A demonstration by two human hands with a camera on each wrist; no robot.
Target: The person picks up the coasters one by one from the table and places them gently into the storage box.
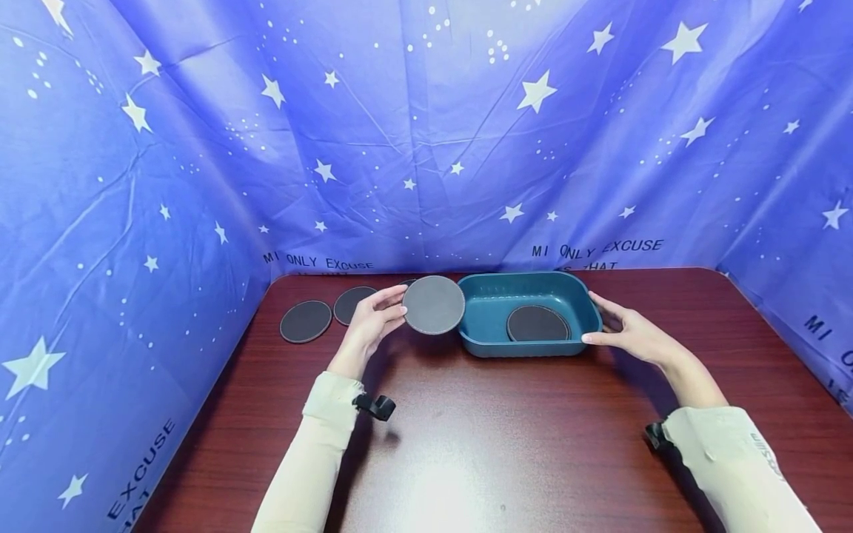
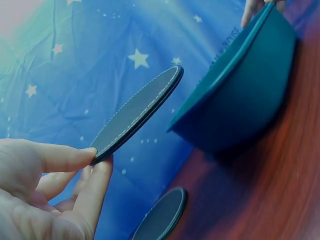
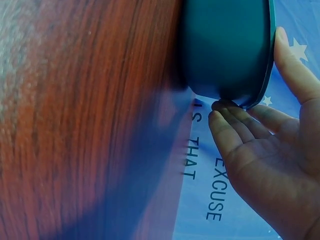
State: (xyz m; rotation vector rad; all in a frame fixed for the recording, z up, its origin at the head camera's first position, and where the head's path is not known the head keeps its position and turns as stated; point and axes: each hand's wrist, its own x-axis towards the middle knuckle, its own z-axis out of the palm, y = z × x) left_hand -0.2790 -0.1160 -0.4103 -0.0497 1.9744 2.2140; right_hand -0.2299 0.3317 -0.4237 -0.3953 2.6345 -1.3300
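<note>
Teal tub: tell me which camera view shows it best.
The head view: it shows the teal tub nearly whole, rim and inside, with a dark round coaster on its floor. The left wrist view shows its outer wall and rim, not its floor; the right wrist view only one end, cropped.

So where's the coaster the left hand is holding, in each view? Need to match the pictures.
Head: the coaster is just below picture centre, pinched by the left hand.
Left wrist: a little left of centre, slanted, seen nearly edge-on.
Right wrist: not in it.
Shared landmark: teal container, right of centre in head, upper right in left wrist, top in right wrist.
</note>
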